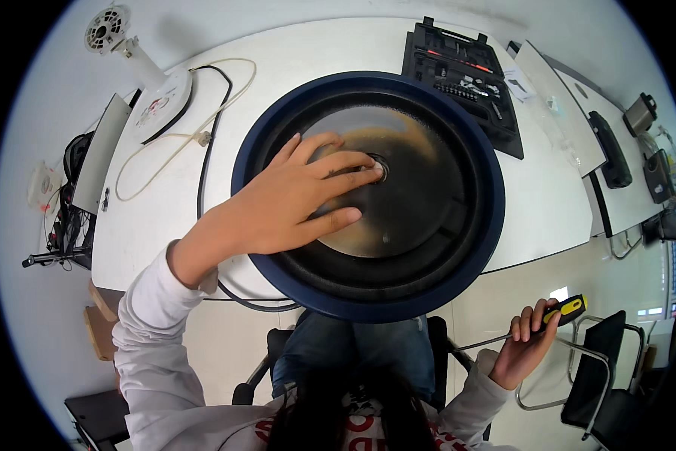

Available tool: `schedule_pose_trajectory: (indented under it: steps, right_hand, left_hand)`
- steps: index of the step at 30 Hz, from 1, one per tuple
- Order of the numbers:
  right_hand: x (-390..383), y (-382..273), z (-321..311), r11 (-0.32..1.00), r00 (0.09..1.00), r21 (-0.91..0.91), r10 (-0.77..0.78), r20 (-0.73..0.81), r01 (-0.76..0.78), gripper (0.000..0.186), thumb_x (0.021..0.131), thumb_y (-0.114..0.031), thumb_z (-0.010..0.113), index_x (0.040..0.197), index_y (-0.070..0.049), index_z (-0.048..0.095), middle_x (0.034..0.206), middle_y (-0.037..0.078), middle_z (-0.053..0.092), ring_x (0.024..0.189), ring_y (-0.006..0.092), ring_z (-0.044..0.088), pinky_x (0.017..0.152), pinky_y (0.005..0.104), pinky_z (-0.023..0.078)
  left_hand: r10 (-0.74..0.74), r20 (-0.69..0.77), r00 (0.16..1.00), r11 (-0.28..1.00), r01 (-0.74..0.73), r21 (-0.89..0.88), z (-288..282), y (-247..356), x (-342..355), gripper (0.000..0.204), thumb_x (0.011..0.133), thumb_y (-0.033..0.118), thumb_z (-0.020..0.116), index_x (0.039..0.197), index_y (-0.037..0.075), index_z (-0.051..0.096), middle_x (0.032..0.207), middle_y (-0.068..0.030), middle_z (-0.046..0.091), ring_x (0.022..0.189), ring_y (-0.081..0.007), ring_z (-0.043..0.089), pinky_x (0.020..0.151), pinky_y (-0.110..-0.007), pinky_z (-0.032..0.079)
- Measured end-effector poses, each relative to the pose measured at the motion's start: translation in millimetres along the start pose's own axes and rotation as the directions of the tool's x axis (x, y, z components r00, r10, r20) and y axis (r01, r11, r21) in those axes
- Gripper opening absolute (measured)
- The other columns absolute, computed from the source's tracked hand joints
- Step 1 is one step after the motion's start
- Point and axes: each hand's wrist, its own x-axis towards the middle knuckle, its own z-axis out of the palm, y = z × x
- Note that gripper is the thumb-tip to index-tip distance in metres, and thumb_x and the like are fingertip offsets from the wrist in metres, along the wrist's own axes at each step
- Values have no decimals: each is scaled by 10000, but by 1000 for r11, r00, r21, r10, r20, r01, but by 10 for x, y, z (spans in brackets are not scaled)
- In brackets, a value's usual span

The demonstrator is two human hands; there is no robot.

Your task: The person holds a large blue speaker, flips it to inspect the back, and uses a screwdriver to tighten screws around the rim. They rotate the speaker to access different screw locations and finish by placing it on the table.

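Observation:
A large round dish-shaped appliance (473,248) with a dark blue rim and a shiny metal disc inside lies at the front edge of the table, partly overhanging my lap. My left hand (289,195) rests over the disc, fingers spread. Its middle fingertips touch the small round fitting at the disc's centre, partly covering it. Off to the right, beyond the table edge, my right hand (524,349) is closed round a screwdriver (563,310) with a black and yellow handle. The screwdriver's thin shaft points left, toward my lap.
An open black tool case (465,90) with bits and sockets lies at the back right. At the left stands a white fan base (161,105) with its bare motor head. A black cable (201,177) and a pale cord cross the white table (548,218). Chairs (601,368) stand at right.

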Motion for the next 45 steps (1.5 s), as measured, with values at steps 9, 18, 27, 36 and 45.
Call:
schedule_pose_trajectory:
  steps: [9,18,27,36,45]
  right_hand:
    - [127,165,165,1000,997,-26,12,-78,-14,246,998,-267,467,1075,-34,460,725,-7,354,554,45,296,468,178,284]
    - [172,227,131,997,995,-28,66,-80,-69,245,995,-267,475,1088,-41,461,726,-11,370,553,40,312,474,180,300]
    - [164,210,-19,996,997,-55,68,-48,-70,259,1007,-282,451,1123,-50,466,749,-29,346,585,34,303,500,182,292]
    - [223,298,29,993,995,-84,82,-52,-86,263,1007,-277,453,1126,-43,468,760,-26,348,595,35,305,510,188,295]
    - [273,416,113,989,990,-106,96,-103,-107,268,998,-277,463,1107,-32,458,733,-13,381,580,35,322,498,178,300]
  left_hand:
    - [-39,87,995,987,24,156,-113,147,99,471,903,320,523,1319,99,523,1336,-84,491,1343,-342,311,1106,-600,169]
    - [-73,-31,997,996,74,43,-45,118,35,472,848,258,592,1287,91,546,1310,-96,493,1274,-346,381,1073,-587,233]
    - [-38,2,999,999,38,30,-67,90,94,442,830,243,611,1239,78,585,1309,-76,514,1272,-335,391,1075,-565,247]
    - [-38,95,995,996,30,87,-124,106,149,446,872,294,571,1270,92,575,1314,-58,519,1276,-318,396,1092,-613,187]
    - [-56,127,990,993,42,112,-144,128,201,456,852,309,599,1248,83,590,1298,-65,517,1282,-317,392,1084,-633,183]
